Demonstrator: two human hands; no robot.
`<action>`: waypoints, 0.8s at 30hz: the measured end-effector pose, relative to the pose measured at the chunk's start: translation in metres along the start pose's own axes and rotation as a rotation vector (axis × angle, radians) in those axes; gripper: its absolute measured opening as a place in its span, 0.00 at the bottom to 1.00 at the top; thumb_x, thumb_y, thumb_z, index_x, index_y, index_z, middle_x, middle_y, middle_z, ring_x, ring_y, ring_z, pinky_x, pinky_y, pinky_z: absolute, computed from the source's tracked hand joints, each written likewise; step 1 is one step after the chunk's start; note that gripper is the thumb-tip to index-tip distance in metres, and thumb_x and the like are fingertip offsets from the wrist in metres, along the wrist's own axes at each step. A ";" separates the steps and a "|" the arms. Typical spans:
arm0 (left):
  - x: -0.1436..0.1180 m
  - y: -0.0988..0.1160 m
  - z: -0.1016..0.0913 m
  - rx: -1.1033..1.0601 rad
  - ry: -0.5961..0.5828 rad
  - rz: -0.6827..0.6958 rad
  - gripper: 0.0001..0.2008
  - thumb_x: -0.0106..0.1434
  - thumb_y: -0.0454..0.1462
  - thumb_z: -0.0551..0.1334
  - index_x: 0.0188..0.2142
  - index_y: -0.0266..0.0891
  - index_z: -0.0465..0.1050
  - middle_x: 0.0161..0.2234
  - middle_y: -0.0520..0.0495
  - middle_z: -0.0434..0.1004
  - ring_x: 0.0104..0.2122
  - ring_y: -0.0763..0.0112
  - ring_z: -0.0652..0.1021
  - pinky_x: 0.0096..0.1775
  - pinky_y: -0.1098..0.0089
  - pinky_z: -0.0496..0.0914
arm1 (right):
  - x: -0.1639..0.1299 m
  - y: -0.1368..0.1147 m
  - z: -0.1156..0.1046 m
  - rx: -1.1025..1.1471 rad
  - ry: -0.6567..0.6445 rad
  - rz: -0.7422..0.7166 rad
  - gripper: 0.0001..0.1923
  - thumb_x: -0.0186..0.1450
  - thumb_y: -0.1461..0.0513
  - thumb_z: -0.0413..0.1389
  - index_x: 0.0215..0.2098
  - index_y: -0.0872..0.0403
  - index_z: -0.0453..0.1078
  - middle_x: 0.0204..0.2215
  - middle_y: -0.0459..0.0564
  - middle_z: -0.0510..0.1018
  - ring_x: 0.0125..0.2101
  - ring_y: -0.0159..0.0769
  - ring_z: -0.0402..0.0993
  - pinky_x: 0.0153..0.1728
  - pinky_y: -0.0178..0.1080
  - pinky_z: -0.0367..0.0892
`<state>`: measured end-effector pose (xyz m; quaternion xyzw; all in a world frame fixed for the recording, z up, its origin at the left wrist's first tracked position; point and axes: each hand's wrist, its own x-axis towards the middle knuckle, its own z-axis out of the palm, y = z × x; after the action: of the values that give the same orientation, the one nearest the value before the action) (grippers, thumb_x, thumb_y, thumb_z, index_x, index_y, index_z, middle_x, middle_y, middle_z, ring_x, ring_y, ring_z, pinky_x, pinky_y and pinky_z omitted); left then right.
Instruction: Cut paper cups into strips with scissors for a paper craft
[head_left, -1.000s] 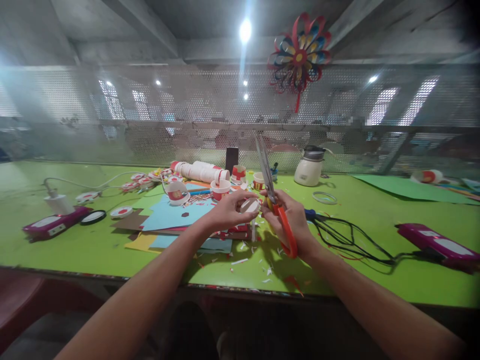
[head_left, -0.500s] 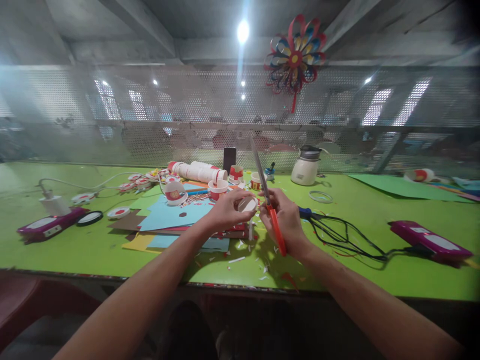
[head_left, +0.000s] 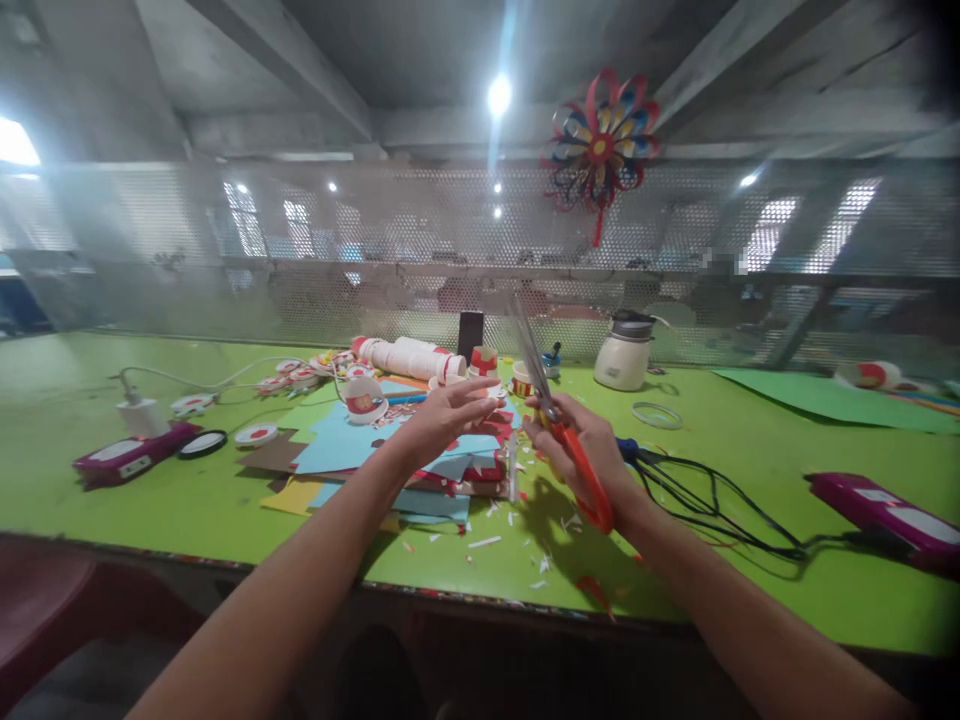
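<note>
My right hand (head_left: 596,445) grips orange-handled scissors (head_left: 531,352), blades shut and pointing up and away over the green table (head_left: 112,505). My left hand (head_left: 442,415) hovers just left of it with fingers stretched forward and apart. I see nothing in it. It is above a pile of blue, red and yellow paper sheets (head_left: 337,448), close to small red-and-white paper cups (head_left: 484,361). Paper scraps (head_left: 484,542) lie below both hands.
A lying stack of paper cups (head_left: 409,355) and a white kettle (head_left: 622,360) stand at the back. Pink devices sit at the left (head_left: 124,455) and right (head_left: 881,505), with black cables (head_left: 697,490). A paper flower (head_left: 600,140) hangs on the mesh screen.
My left hand let go of the small white cup piece and opened, reaching forward. The scissors shifted slightly right and lower. The view tilted downward a little.
</note>
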<state>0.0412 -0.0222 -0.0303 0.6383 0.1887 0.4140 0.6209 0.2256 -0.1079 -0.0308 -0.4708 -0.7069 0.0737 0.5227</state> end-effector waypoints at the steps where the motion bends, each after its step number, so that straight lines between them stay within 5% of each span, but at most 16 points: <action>1: 0.000 0.004 -0.004 -0.050 0.010 0.031 0.24 0.57 0.41 0.68 0.52 0.36 0.72 0.44 0.37 0.79 0.42 0.61 0.80 0.45 0.61 0.72 | 0.000 -0.003 -0.002 0.004 -0.025 -0.004 0.14 0.61 0.59 0.56 0.44 0.57 0.71 0.28 0.48 0.78 0.26 0.35 0.73 0.28 0.36 0.69; 11: 0.001 0.027 -0.032 -0.213 0.188 0.367 0.22 0.56 0.47 0.68 0.46 0.35 0.76 0.44 0.38 0.79 0.41 0.64 0.79 0.37 0.71 0.70 | -0.004 0.005 -0.003 -0.167 -0.316 -0.042 0.23 0.66 0.48 0.51 0.46 0.56 0.74 0.25 0.49 0.78 0.24 0.36 0.71 0.26 0.37 0.67; 24: -0.001 0.023 -0.027 -0.233 0.170 0.337 0.22 0.56 0.44 0.69 0.46 0.34 0.76 0.42 0.38 0.80 0.41 0.62 0.79 0.40 0.67 0.71 | -0.008 -0.004 0.001 -0.180 -0.250 -0.039 0.22 0.64 0.46 0.53 0.39 0.55 0.77 0.25 0.49 0.80 0.25 0.38 0.74 0.28 0.37 0.68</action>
<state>0.0137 -0.0095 -0.0120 0.5476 0.0820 0.5834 0.5941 0.2223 -0.1157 -0.0338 -0.4891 -0.7793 0.0580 0.3874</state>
